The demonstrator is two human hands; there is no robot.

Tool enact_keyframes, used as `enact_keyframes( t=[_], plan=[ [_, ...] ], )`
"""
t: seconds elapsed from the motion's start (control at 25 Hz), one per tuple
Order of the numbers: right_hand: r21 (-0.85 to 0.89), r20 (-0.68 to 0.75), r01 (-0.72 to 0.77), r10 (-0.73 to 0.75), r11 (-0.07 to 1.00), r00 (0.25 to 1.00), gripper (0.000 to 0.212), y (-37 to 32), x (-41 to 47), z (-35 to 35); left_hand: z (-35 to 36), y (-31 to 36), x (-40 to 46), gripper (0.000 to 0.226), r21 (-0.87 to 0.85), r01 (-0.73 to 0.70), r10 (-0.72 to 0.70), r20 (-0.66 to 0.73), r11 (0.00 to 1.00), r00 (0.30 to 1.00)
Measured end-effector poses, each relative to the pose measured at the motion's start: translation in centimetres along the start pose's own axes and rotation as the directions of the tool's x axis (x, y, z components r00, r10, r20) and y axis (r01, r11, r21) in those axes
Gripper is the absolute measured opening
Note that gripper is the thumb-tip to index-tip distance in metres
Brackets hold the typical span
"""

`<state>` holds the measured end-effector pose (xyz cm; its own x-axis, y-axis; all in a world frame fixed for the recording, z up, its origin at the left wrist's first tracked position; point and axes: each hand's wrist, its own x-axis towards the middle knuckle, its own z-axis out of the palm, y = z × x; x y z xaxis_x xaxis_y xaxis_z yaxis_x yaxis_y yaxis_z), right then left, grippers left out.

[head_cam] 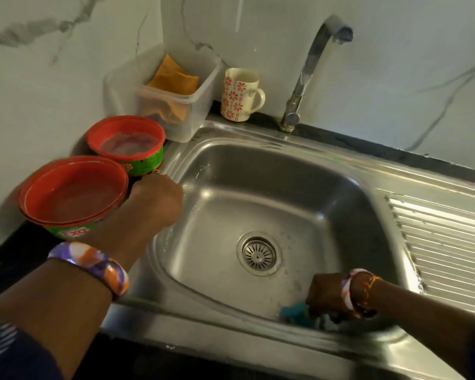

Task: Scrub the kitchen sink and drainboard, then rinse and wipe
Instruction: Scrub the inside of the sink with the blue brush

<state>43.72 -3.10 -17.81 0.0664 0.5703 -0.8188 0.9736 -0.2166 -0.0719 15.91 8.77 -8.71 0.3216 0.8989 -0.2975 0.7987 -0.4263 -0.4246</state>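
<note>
The right hand (pixel 331 296) is down inside the steel sink (pixel 327 193), at the near right corner of the basin, with its fingers curled around a teal scrubber (pixel 296 311) and pressing it against the basin wall. The left hand (pixel 155 200) sits on the sink's left rim, just beside 2 red tubs; its fingers point away from the camera and are hidden, so I cannot tell whether they are curled or spread. The nearer tub (pixel 72 193) stands open by the left wrist, and the farther tub (pixel 128 144) is just behind it, holding a pale pinkish cake of cleaner. The drain (pixel 259 256) lies in the middle of the basin floor. The ribbed drainboard (pixel 444 237) stretches to the right. Behind the sink stand a tap (pixel 310 72), a flowered mug (pixel 240 94) and a clear box (pixel 192 108) with an orange cloth (pixel 173 80) in it.
</note>
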Motion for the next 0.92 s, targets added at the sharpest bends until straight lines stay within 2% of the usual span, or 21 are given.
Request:
enact_keyframes(
  t=[0.12,0.2,0.28,0.32,0.4,0.44,0.52,0.56,0.6,0.64,0.68,0.72,0.76,0.8,0.88,0.92],
  plan=[
    [0.222,0.065,0.126,-0.144,0.967,0.987,0.034,-7.2,-0.7,0.6,0.1,-0.1,-0.1,0.032,0.040,-0.033,0.031,0.038,0.999,0.999],
    [0.385,-0.049,0.266,-0.268,0.884,0.962,0.036,-11.8,1.4,0.6,0.2,-0.2,0.0,0.032,0.016,-0.043,0.043,0.023,0.999,0.999],
    [0.143,-0.227,0.412,-0.375,0.900,0.899,0.041,-15.3,4.1,-0.2,0.1,-0.4,0.3,0.033,-0.018,-0.022,0.022,-0.020,1.000,1.000],
    [-0.041,-0.353,0.398,-0.385,0.917,0.852,0.041,-16.3,5.3,-1.6,0.2,-0.4,0.3,0.033,-0.028,-0.013,0.013,-0.020,1.000,1.000],
    [-0.137,-0.535,0.283,-0.311,0.949,0.786,0.038,-16.4,8.2,-4.4,0.0,-0.1,0.2,0.034,-0.052,-0.002,0.002,-0.013,0.999,1.000],
    [-0.083,-0.586,0.230,-0.234,0.970,0.776,0.037,-16.2,9.6,-5.9,0.0,-0.1,0.2,0.035,-0.054,0.002,-0.001,0.002,0.999,1.000],
    [0.229,-0.629,0.204,-0.016,0.952,0.777,0.034,-15.9,12.0,-8.8,0.1,-0.1,0.2,0.036,-0.044,0.012,-0.013,-0.004,0.999,1.000],
    [0.487,-0.615,0.263,0.113,0.833,0.780,0.029,-16.0,13.1,-10.0,0.0,-0.1,0.0,0.036,-0.037,0.017,-0.018,-0.006,0.999,1.000],
    [0.755,-0.524,0.347,0.194,0.556,0.830,0.019,-16.0,13.5,-11.0,0.1,-0.2,0.0,0.035,-0.040,0.011,-0.012,-0.022,0.999,1.000],
    [0.906,-0.414,0.382,0.190,0.181,0.890,0.016,-16.3,13.4,-11.7,0.0,-0.3,-0.1,0.035,-0.034,0.003,-0.004,-0.030,0.999,1.000],
    [0.925,-0.320,0.338,0.126,-0.172,0.939,0.022,-16.5,12.9,-11.6,0.0,-0.4,-0.2,0.035,-0.032,-0.007,0.006,-0.040,0.999,0.999],
    [0.858,-0.276,0.273,0.058,-0.435,0.959,0.025,-16.6,12.5,-10.9,-0.1,-0.4,-0.3,0.034,-0.035,-0.014,0.013,-0.044,0.999,0.999],
    [0.798,-0.268,0.236,0.024,-0.555,0.963,0.026,-16.8,12.1,-10.1,-0.1,-0.5,-0.2,0.034,-0.036,-0.021,0.019,-0.047,0.999,0.999],
    [0.787,-0.270,0.223,0.004,-0.576,0.963,0.027,-17.0,12.0,-9.4,-0.2,-0.6,-0.1,0.034,-0.039,-0.023,0.021,-0.051,0.999,0.998],
    [0.864,-0.229,0.202,-0.002,-0.461,0.973,0.028,-16.5,11.9,-9.4,-0.2,-0.3,0.4,0.034,-0.060,-0.015,0.012,-0.046,0.998,0.999],
    [0.874,-0.242,0.207,-0.025,-0.440,0.970,0.029,-16.0,11.6,-10.0,-0.3,-0.1,0.7,0.034,-0.065,-0.005,0.002,-0.035,0.998,0.999]
  ],
)
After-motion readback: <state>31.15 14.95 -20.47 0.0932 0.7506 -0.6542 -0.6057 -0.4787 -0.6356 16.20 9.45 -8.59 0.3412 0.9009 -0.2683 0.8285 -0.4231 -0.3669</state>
